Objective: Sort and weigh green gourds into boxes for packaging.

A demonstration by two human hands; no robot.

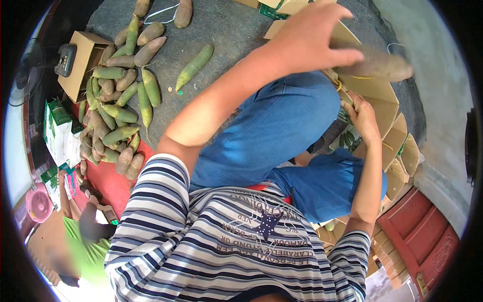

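Left hand (307, 38) closed over one end of a long brownish root vegetable (377, 64) above the open cardboard box (375, 90), right hand (361, 117) gripping the box's near edge, fingers seemingly curled over it, with a pile of green-and-brown roots (118, 108) well apart on the grey floor (226, 25).

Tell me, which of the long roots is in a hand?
The brown root at the top right: the left hand grips it over the cardboard box.

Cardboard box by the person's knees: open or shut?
Open. The box has its flaps standing up; the left hand holds a long brown root over it, and the right hand grips a flap.
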